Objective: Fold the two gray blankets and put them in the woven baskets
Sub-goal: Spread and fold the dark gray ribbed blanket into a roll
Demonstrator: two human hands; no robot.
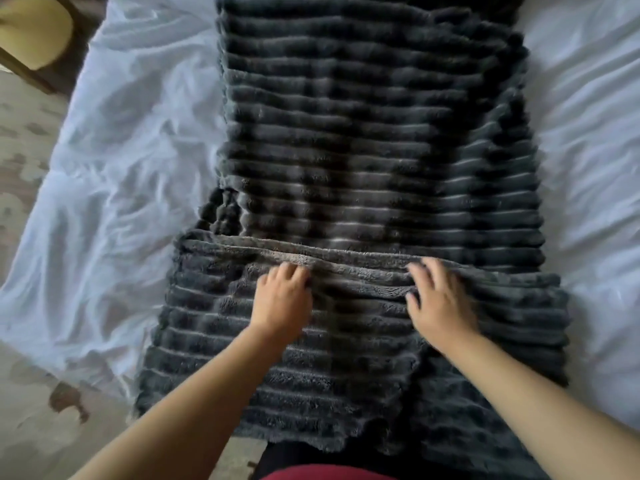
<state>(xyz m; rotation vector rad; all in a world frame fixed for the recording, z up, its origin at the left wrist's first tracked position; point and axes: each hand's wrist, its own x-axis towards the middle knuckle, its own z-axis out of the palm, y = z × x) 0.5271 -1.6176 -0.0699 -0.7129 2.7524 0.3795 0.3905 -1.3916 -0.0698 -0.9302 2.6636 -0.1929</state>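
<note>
Folding is partway done: the gray blanket (374,140) lies as a long strip on the white sheet (131,161), near end turned over. The left hand (282,299) and right hand (441,306) pinch that turned edge, fingers curled. Further folds, the second blanket and the baskets, none in view, are left.

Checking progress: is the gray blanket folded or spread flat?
Partly folded: the gray blanket lies in a long strip, near end doubled over it; left hand and right hand touch that flap's edge.
</note>
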